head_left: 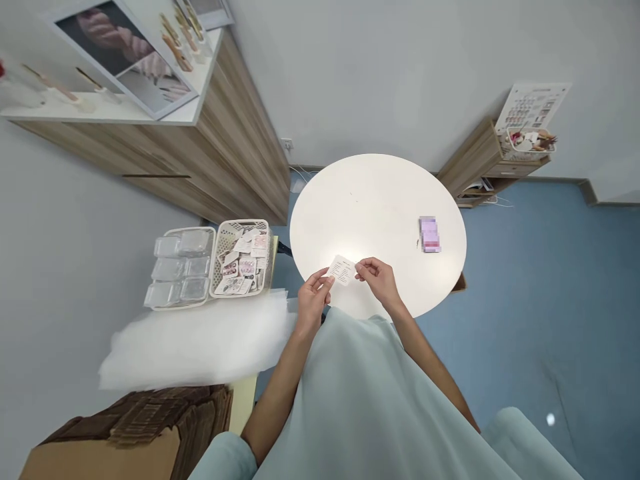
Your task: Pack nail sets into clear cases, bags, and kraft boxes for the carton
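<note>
Garment (370, 393) foremost, card (342, 270) in left grip (311, 300).

Brightly and softly lit, apparently from above. Washed toward white on the tabletop (380, 187), with glare at about eight o'clock there, beside the card (342, 270). Dimmer over the blue floor (505, 280) at four o'clock, with one small, hard reflection (551, 419). Pale and low in detail on the white sheets (200, 343) at eight. Stretched and slanted by wide-angle distortion at the cabinet (240, 133), ten o'clock. Pixelated on the purple item (429, 234) at three.
</note>
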Available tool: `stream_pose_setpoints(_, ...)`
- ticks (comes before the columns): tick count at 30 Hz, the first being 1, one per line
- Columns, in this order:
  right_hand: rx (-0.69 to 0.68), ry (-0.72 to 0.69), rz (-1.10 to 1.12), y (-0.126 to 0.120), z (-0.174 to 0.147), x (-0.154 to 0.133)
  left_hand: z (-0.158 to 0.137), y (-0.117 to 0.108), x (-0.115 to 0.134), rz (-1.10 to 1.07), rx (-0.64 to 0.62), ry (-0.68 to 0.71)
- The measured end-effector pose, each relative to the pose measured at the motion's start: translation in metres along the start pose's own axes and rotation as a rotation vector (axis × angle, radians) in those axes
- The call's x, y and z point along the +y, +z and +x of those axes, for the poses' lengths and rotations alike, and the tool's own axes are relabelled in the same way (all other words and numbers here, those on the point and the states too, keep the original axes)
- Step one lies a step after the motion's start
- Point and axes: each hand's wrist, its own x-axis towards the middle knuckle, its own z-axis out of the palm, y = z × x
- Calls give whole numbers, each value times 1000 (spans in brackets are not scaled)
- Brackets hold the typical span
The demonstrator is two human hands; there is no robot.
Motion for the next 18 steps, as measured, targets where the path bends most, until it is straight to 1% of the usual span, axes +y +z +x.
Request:
stream_pose_setpoints(4, 12, -40, -25, -21, 4, -1, -8, 20, -9, 13, -73, -59)
stream_pose_setpoints(7, 3, -45, -14, -32, 7, -1, -11, 29, -13, -5, -146, -85)
stream_pose_setpoints(10, -43, -15, 28, -41, 8, 0, -12, 32, -12, -62, -239, -117)
stream_pose_setpoints(15, -172, 40, 142, -47, 6, -4, -15, 35, -11, -202, -445, -233)
stream_pose_setpoints(18, -204, 48, 144, -45, 4, -7, -19, 36, -14, -229, -524, -231)
